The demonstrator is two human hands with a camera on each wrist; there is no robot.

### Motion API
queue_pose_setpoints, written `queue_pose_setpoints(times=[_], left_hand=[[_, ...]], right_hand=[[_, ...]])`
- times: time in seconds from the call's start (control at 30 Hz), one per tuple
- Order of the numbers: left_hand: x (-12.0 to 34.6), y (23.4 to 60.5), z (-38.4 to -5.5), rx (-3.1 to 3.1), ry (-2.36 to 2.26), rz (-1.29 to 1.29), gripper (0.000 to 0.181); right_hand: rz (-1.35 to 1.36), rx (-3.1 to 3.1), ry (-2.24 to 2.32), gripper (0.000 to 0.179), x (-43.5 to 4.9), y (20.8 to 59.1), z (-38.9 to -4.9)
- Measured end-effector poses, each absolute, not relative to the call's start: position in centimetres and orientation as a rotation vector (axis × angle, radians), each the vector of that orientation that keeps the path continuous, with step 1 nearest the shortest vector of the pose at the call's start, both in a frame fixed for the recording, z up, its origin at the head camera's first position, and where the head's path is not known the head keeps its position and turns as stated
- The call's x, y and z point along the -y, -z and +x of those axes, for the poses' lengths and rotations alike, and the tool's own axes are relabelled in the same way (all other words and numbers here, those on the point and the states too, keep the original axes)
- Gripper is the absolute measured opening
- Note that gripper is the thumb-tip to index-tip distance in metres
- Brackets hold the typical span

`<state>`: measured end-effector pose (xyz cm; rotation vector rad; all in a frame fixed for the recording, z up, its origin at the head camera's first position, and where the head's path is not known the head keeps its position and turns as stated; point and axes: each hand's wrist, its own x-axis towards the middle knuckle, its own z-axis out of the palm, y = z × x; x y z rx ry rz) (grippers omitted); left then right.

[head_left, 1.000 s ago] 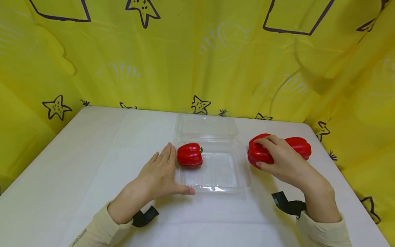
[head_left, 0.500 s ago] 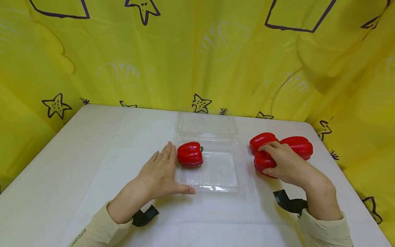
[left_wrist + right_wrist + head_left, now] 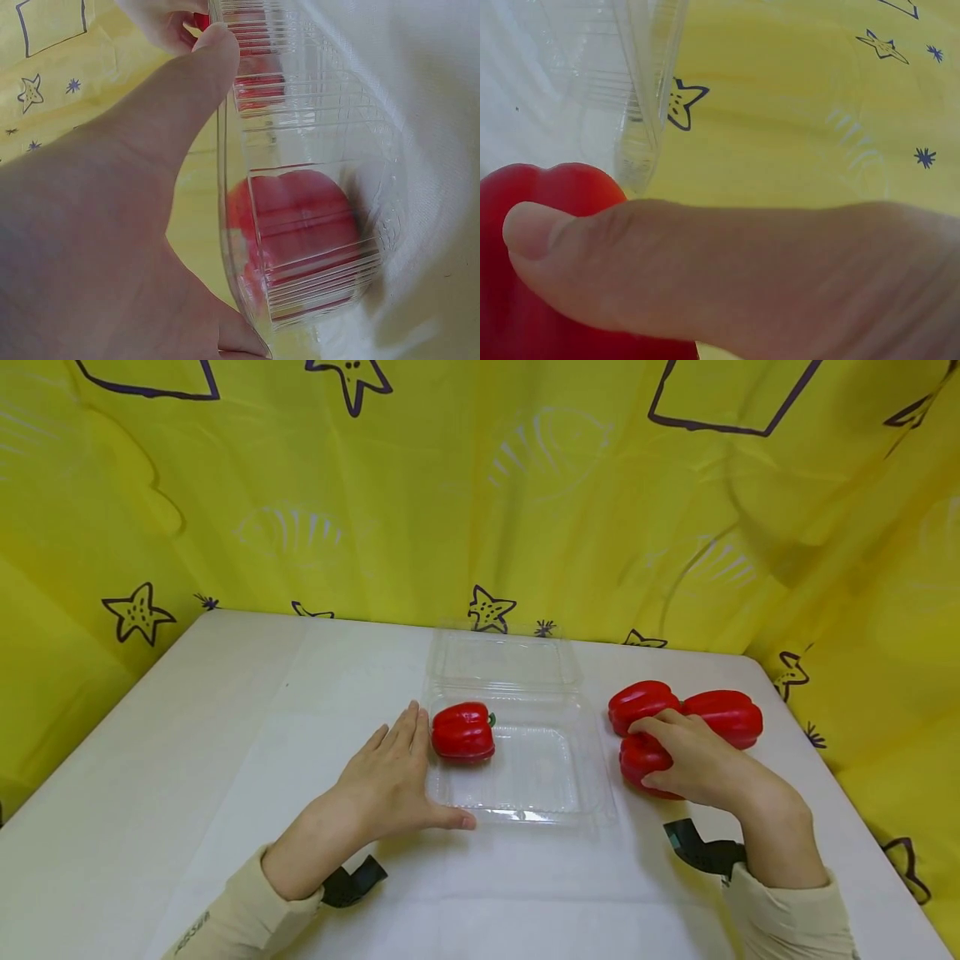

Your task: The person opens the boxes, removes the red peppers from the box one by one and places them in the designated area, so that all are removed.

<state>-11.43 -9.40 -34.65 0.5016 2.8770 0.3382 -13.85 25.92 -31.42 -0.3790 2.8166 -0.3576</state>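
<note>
An open clear plastic clamshell container (image 3: 525, 817) lies mid-table, its lid (image 3: 504, 660) folded back toward the curtain. Inside, at the left end, a red bell pepper (image 3: 462, 732) rests on its side, green stem pointing right. My left hand (image 3: 386, 781) lies along the container's left side with straight fingers, the thumb reaching over the front rim; the left wrist view shows the thumb (image 3: 214, 56) at that rim. To the right of the container, my right hand (image 3: 693, 756) grips another red bell pepper (image 3: 641, 760), with the thumb (image 3: 544, 232) pressed on its side. The palm hides part of it.
Two more red bell peppers lie behind my right hand, one on the left (image 3: 641, 703) and one on the right (image 3: 729, 717). A white cloth (image 3: 480, 918) covers the table. A yellow patterned curtain (image 3: 420, 502) hangs around the back and sides.
My right hand has shifted slightly right and toward me with its pepper, uncovering the pepper behind it. Over the last half second it has hardly moved. The left hand stays in place.
</note>
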Motion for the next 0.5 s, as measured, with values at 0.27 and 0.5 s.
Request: queue_pose_setpoints(times=[0.27, 0.5], left_hand=[[9.45, 34.57, -11.41, -2.872, -0.346, 0.494, 0.135], [9.52, 34.64, -11.33, -2.875, -0.362, 0.499, 0.135]], right_hand=[[-0.359, -2.796, 0.349, 0.067, -25.93, 31.68, -14.10], [-0.326, -2.768, 0.351, 0.071, -25.98, 31.84, -14.08]])
